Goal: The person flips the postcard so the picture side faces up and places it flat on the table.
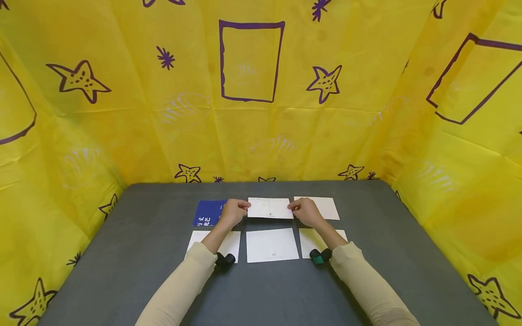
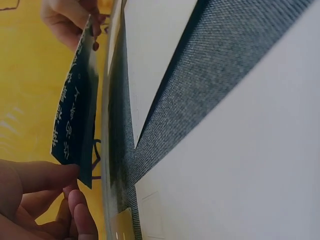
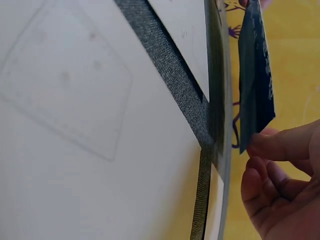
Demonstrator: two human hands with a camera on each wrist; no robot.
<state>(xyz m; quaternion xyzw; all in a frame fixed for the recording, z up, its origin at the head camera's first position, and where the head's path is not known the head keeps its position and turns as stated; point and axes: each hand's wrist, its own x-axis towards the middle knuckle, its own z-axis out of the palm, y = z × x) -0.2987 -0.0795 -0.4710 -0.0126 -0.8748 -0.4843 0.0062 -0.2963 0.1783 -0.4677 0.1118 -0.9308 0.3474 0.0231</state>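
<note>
Both hands hold one postcard point(image 1: 267, 209) by its two short edges, lifted off the table at the middle of the far row. Its white printed side faces the head camera. In the left wrist view the other side of the postcard point(image 2: 75, 112) is dark blue with white handwritten-style characters. My left hand point(image 1: 234, 212) pinches the left edge between thumb and fingers, beside a blue card point(image 1: 208, 213) lying on the table. On the other edge, my right hand point(image 1: 306, 212) pinches likewise, next to a white card point(image 1: 326, 208) at the far right.
Three more white cards lie in the near row: a left one point(image 1: 234, 246) and a right one point(image 1: 307, 242), each partly under a forearm, and a middle one point(image 1: 272, 245). A grey table point(image 1: 261, 294) meets a yellow patterned cloth point(image 1: 261, 136) behind and at both sides.
</note>
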